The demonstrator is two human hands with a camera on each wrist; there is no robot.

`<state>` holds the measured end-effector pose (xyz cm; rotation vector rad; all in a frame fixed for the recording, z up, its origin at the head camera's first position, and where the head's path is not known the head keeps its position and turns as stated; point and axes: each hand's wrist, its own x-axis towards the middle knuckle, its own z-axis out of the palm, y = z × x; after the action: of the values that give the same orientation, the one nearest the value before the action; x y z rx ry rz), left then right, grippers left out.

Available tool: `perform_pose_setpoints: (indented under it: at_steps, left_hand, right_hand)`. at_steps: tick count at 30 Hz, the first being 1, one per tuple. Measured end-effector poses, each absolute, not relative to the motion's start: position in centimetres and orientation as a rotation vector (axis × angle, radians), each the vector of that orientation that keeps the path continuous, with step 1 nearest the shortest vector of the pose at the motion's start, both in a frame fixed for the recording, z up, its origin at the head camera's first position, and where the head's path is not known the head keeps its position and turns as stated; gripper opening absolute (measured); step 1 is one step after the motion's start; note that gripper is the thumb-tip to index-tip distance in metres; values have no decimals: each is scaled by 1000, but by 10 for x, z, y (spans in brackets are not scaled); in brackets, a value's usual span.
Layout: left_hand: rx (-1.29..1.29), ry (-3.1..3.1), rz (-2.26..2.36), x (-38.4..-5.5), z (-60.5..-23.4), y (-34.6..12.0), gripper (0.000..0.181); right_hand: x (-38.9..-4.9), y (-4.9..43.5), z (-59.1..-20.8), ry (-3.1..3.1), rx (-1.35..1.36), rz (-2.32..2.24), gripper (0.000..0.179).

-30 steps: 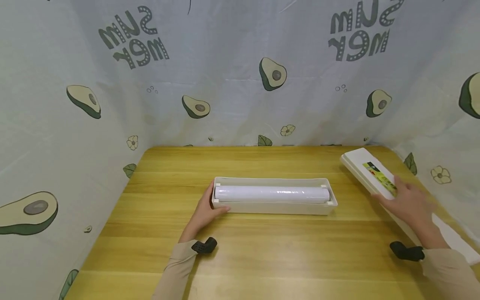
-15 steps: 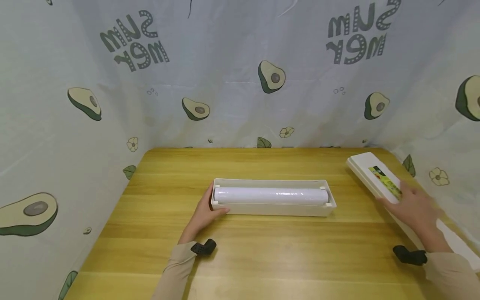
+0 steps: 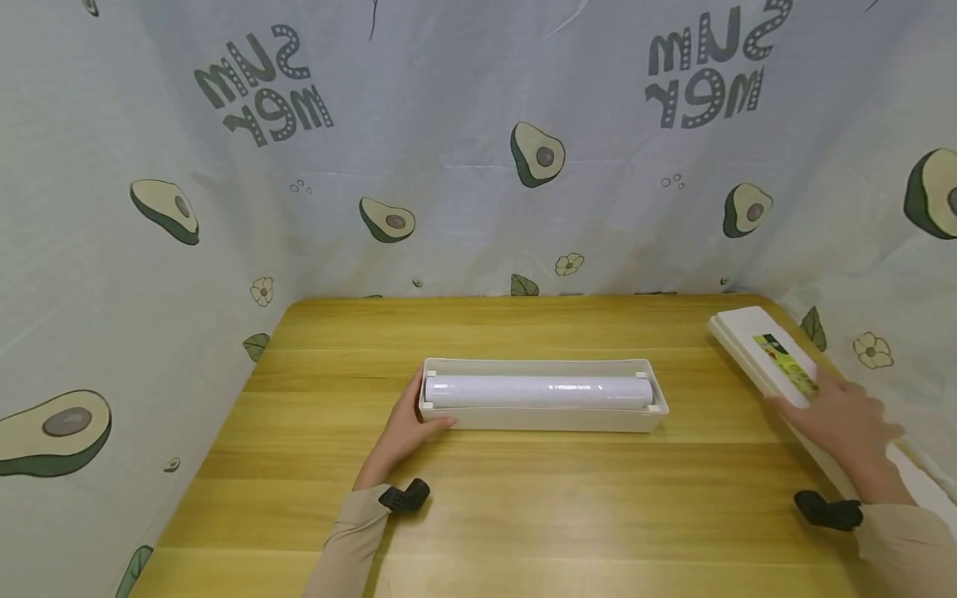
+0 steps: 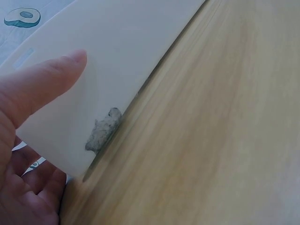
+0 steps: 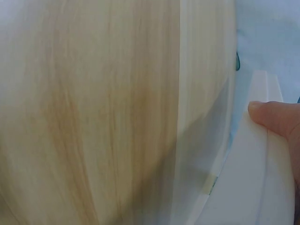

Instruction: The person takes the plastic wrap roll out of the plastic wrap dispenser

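Note:
A long white plastic cling film box (image 3: 553, 419) sits open-topped on the table, with a shiny roll of cling film (image 3: 538, 392) lying inside it. My left hand (image 3: 404, 428) holds the box's left end, its thumb (image 4: 56, 75) on the front wall and the other fingers round the end. A grey torn patch (image 4: 103, 132) marks that wall. At the right edge of the table, my right hand (image 3: 848, 423) grips the long white lid (image 3: 748, 332), which bears a green and yellow label (image 3: 785, 365). The right thumb (image 5: 265, 112) lies along the lid's side; the fingers beyond are hidden.
The wooden table (image 3: 523, 507) has rounded far corners. A white curtain (image 3: 449, 108) printed with avocados hangs behind it and along both sides. Black cameras sit on both wrists.
My right hand has carried the lid a little further right, towards the table's right edge. The left hand keeps its hold on the box, which stays in place; the head view has shifted slightly.

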<state>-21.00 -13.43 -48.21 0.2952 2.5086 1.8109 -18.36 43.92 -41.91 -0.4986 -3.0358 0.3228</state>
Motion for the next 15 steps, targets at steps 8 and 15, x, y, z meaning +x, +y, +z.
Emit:
perform_pose_setpoints:
  at_steps: [8,15]
  left_hand:
    - [316,2507,1838,-210,-478,-134,100]
    - [323,2495,1845,-208,-478,-133,100]
  right_hand:
    - [-185,444,-417,-3022,-489,357,102]
    - [-182,451,-424,-3056,-577,319,106]
